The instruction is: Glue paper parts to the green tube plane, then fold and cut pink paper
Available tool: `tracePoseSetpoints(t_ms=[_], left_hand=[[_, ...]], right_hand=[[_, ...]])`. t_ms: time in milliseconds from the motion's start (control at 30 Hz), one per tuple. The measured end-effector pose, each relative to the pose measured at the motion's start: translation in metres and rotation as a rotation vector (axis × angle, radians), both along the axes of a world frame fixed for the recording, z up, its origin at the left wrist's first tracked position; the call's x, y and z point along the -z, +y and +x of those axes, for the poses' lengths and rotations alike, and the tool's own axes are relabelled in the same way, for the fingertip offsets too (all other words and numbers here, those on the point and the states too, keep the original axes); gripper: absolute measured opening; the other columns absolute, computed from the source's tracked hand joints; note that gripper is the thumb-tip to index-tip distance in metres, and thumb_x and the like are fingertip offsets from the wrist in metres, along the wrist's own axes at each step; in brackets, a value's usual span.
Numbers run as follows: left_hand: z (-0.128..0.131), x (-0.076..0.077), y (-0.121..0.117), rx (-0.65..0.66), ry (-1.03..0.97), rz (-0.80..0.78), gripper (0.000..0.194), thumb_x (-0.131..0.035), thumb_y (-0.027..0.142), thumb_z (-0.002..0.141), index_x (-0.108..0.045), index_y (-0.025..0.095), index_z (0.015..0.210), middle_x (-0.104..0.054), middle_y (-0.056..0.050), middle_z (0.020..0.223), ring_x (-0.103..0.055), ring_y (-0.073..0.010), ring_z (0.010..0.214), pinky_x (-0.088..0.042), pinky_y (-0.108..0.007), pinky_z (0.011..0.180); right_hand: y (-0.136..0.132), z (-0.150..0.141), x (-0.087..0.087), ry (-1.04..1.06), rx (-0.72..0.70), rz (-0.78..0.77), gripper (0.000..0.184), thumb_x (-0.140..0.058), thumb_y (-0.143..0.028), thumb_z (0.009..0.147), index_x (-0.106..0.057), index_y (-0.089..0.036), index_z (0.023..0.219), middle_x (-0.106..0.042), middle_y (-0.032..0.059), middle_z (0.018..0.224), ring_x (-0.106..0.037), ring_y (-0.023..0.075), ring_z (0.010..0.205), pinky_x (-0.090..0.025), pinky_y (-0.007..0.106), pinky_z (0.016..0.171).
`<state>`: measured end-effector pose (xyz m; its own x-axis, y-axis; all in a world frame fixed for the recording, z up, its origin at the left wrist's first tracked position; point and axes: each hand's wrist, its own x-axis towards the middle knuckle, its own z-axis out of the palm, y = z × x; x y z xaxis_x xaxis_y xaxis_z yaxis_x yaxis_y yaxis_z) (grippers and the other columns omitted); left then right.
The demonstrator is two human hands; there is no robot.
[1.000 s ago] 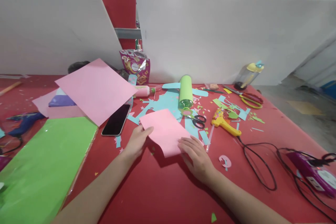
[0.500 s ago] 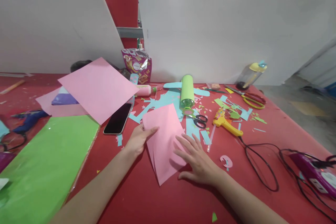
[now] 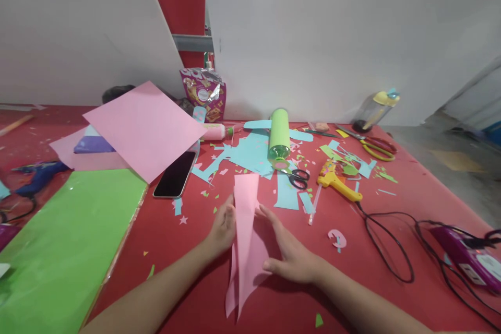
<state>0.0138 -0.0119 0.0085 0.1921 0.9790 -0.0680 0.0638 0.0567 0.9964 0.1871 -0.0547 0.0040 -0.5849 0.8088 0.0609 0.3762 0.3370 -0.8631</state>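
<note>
A folded sheet of pink paper (image 3: 246,219) stands on edge over the red table, its layers spread apart at the lower end. My left hand (image 3: 224,227) grips its left side, thumb bent in front and the other fingers partly hidden behind it. At the right side is my right hand (image 3: 291,253), thumb and fingers apart, the fingertips at the paper's right face. Beyond the paper lie black-handled scissors (image 3: 298,178) and a green paper-wrapped bottle (image 3: 279,133) with light blue strips sticking out on both sides.
Light blue scraps (image 3: 250,148) litter the red table (image 3: 188,292). On the right lie a yellow glue gun (image 3: 338,187), its cable and a purple power strip (image 3: 464,258). Left are a phone (image 3: 175,175), a large pink sheet (image 3: 144,130) and green sheets (image 3: 78,250). White boards (image 3: 332,52) stand behind.
The pink paper has been tipped from lying nearly flat to standing on edge, closer to me. My left hand has moved down and right with it; my right hand has turned sideways.
</note>
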Motion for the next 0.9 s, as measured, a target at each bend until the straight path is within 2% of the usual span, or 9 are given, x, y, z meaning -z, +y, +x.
tracePoseSetpoints(t_ms=[100,200,267,367,433,500,633,733,900], left_hand=[[0.002,-0.001,-0.004,0.107,-0.006,0.072,0.069,-0.020,0.073,0.071,-0.051,0.016,0.095,-0.063,-0.011,0.085,-0.061,-0.0227,0.073,-0.048,-0.033,0.064],[0.004,-0.005,-0.006,0.130,0.222,0.116,0.043,-0.044,0.054,0.074,-0.051,0.016,0.092,-0.063,-0.009,0.078,-0.060,-0.0233,0.070,-0.047,-0.035,0.064],[0.006,-0.009,-0.007,0.156,0.335,0.106,0.033,-0.052,0.043,0.070,-0.051,0.016,0.088,-0.062,-0.006,0.070,-0.059,-0.0222,0.064,-0.046,-0.034,0.062],[0.007,-0.013,-0.006,0.207,0.295,0.097,0.028,-0.052,0.037,0.070,-0.051,0.016,0.089,-0.062,-0.003,0.067,-0.058,-0.0197,0.061,-0.046,-0.031,0.059],[0.003,-0.016,-0.001,0.167,0.221,0.087,0.030,-0.052,0.036,0.070,-0.050,0.016,0.093,-0.063,-0.005,0.076,-0.060,-0.0197,0.068,-0.046,-0.030,0.061],[-0.006,-0.018,0.010,0.034,0.200,0.051,0.032,-0.052,0.038,0.071,-0.049,0.015,0.093,-0.063,-0.006,0.082,-0.060,-0.0201,0.073,-0.047,-0.029,0.062],[-0.029,-0.022,0.040,-0.149,0.165,-0.016,0.035,-0.052,0.041,0.070,-0.049,0.015,0.093,-0.062,-0.006,0.089,-0.060,-0.0203,0.079,-0.048,-0.028,0.063],[-0.044,-0.019,0.057,-0.160,0.227,-0.086,0.033,-0.052,0.038,0.069,-0.048,0.016,0.093,-0.063,-0.005,0.082,-0.062,-0.0194,0.076,-0.048,-0.028,0.064],[-0.052,-0.011,0.062,-0.164,0.396,-0.114,0.051,-0.060,0.033,0.063,-0.041,0.015,0.107,-0.059,-0.003,0.074,-0.060,-0.0204,0.062,-0.048,-0.035,0.061]], right_hand=[[0.001,-0.001,-0.007,0.142,-0.036,-0.131,0.090,-0.048,-0.055,0.074,0.009,-0.019,0.135,-0.019,0.0185,0.140,-0.020,0.0244,0.129,-0.025,0.044,0.101],[0.000,-0.004,-0.009,0.235,0.025,-0.216,0.092,-0.050,-0.059,0.069,-0.003,-0.017,0.136,-0.025,0.0173,0.138,-0.023,0.0259,0.127,-0.029,0.042,0.098],[0.000,-0.008,-0.007,0.245,0.127,-0.249,0.077,-0.055,-0.053,0.070,-0.024,-0.017,0.131,-0.038,0.0154,0.130,-0.036,0.0269,0.120,-0.036,0.042,0.093],[0.004,-0.009,-0.004,0.284,0.345,-0.285,0.044,-0.054,-0.039,0.073,-0.047,-0.017,0.111,-0.058,0.0107,0.105,-0.055,0.0242,0.096,-0.047,0.039,0.077],[0.012,-0.003,-0.005,0.348,0.532,-0.289,0.035,-0.054,-0.038,0.072,-0.052,-0.017,0.100,-0.063,0.0083,0.093,-0.059,0.0215,0.082,-0.050,0.035,0.068],[0.021,0.010,-0.010,0.346,0.676,-0.360,0.029,-0.056,-0.038,0.070,-0.055,-0.015,0.088,-0.065,0.0054,0.079,-0.060,0.0187,0.068,-0.050,0.032,0.060],[0.038,0.047,-0.022,0.430,0.867,-0.419,0.028,-0.062,-0.041,0.062,-0.058,-0.016,0.074,-0.064,0.0023,0.064,-0.059,0.0163,0.054,-0.047,0.028,0.052],[0.045,0.069,-0.025,0.501,0.859,-0.408,0.029,-0.068,-0.037,0.052,-0.059,-0.017,0.071,-0.066,0.0028,0.062,-0.061,0.0200,0.059,-0.049,0.032,0.058],[0.046,0.079,-0.025,0.297,0.757,-0.384,0.027,-0.061,-0.030,0.060,-0.061,-0.015,0.082,-0.069,0.0057,0.078,-0.063,0.0231,0.075,-0.048,0.036,0.070]])
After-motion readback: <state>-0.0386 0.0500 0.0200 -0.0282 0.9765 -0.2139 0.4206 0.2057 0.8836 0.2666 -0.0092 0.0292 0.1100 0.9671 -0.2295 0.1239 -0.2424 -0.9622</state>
